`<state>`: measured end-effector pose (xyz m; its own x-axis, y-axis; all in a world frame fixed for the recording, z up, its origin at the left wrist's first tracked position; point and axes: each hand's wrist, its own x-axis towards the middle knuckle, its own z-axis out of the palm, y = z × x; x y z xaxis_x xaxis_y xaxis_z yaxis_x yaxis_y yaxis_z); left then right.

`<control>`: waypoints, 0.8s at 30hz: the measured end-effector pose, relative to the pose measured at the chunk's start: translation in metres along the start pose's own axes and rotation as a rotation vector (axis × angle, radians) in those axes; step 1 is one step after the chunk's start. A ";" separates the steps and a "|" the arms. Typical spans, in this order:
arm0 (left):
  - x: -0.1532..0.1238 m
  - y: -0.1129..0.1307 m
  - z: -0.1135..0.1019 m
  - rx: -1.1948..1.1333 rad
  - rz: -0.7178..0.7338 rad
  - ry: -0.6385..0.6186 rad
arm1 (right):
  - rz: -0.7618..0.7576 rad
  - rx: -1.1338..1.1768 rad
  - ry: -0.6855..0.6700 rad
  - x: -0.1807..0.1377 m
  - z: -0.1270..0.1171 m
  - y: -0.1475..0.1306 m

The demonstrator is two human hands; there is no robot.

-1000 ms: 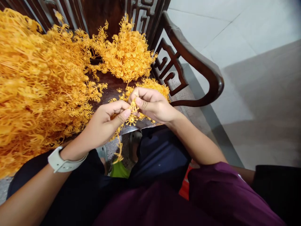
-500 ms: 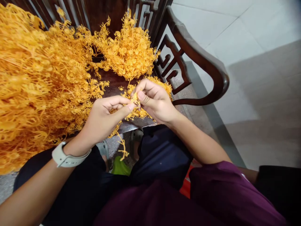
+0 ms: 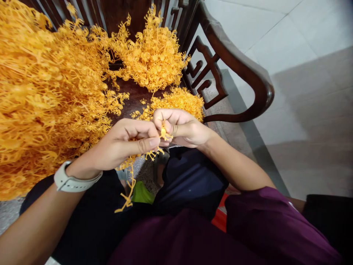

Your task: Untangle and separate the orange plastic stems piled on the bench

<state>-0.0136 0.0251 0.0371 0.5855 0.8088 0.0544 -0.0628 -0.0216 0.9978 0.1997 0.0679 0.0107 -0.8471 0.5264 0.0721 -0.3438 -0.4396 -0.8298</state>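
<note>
My left hand pinches a yellow plastic flower sprig between thumb and curled fingers, and its thin branched stem dangles below the palm. Close against it, my right hand is closed on a small yellow plastic flower piece, with its prongs sticking out past the thumb. The fingers of both hands almost meet, and whether the two pieces are joined is hidden. Just beyond the hands lies a low pile of loose yellow flower pieces on the dark wooden seat.
A large heap of yellow plastic sprigs fills the left side. Another bunch stands at the back of the seat. The curved wooden armrest bounds the right. Below the hands, something bright green is on the floor between the legs.
Both hands have come down slightly, nearer my body. The dangling stem has swung to the left and hangs lower. More of the flower piece at my right fingers now shows.
</note>
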 end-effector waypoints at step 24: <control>0.005 -0.022 -0.009 -0.101 -0.079 0.397 | 0.158 -1.484 0.556 -0.038 -0.125 -0.062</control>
<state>-0.0168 0.0352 0.0152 0.2354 0.9700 -0.0610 -0.1202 0.0913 0.9885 0.3041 0.1657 -0.0097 -0.4731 0.8810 0.0105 0.6936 0.3797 -0.6122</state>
